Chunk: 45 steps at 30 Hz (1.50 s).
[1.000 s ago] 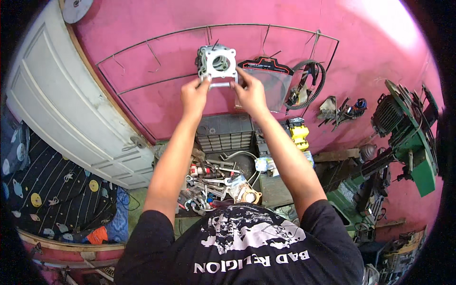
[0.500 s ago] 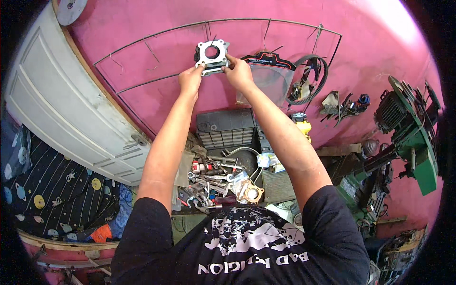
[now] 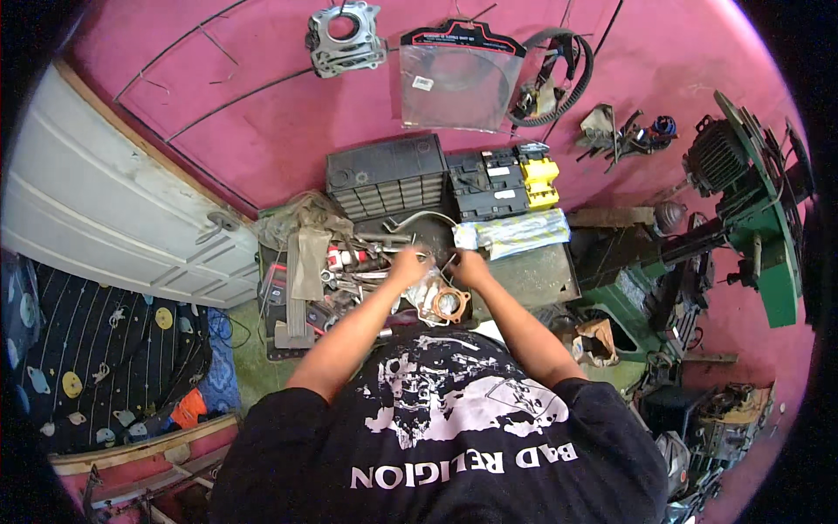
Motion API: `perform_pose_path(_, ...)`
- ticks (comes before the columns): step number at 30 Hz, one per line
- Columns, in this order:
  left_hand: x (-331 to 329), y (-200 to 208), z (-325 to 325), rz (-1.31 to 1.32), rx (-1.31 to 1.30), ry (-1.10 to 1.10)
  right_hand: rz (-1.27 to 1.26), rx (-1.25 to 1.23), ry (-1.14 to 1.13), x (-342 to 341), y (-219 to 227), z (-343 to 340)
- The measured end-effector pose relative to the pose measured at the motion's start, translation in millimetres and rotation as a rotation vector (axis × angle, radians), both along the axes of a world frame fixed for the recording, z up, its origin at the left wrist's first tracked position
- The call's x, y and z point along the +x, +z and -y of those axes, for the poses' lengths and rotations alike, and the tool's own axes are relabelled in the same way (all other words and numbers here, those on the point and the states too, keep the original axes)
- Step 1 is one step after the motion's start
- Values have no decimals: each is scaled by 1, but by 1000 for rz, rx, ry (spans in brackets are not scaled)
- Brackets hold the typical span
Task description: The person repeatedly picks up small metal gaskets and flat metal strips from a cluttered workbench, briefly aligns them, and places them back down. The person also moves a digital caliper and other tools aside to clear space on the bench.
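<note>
My left hand (image 3: 408, 265), blurred by motion, is low over the bench beside a pile of wrenches and sockets (image 3: 349, 281). Close to its right, my right hand (image 3: 470, 268) has its fingers curled in at a thin dark piece too small to name. Just below both hands lies a tan ring-shaped gasket (image 3: 450, 305) on clear plastic wrapping (image 3: 422, 295). High on the pink wall, a grey metal engine cylinder block (image 3: 346, 54) hangs at the wire rack, apart from my hands.
Behind the tools stand a black drawer cabinet (image 3: 387, 175), black cases (image 3: 487, 188) with a yellow part and a wrapped packet (image 3: 515, 234). A clear pouch (image 3: 456, 87) and a belt (image 3: 583, 74) hang on the wall. A green drill press (image 3: 764, 262) stands right, a white door (image 3: 148, 192) left.
Both hands have let go of the cylinder block and come down from the wall to the bench. The block now hangs by itself. The view has shifted, showing more of the bench.
</note>
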<state>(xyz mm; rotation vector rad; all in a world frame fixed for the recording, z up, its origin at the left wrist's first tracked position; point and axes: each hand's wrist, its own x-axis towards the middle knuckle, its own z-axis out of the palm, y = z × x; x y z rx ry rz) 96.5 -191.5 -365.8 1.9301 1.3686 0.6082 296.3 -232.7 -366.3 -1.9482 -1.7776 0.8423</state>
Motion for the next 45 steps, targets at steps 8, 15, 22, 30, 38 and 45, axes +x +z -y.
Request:
perform_pose_path(8,5,-19,79,-464,-15,-329,195,-304,72,38,-46,64)
perform_pose_path(15,3,-14,80,-449,25,-175,-35,-161,-49,25,-29,66)
perform_pose_path(22,-26,14,58,-173,83,51,-129,123,16,8,59,30)
perform_pose_path(30,-60,75,30,628,-218,370,-492,37,92,-12,86,3)
perform_pose_path(38,-64,154,-11,684,-24,420,-619,413,-40,-56,157,-55)
perform_pose_path(45,-78,330,-101,715,416,391,-467,933,-37,-81,343,-148)
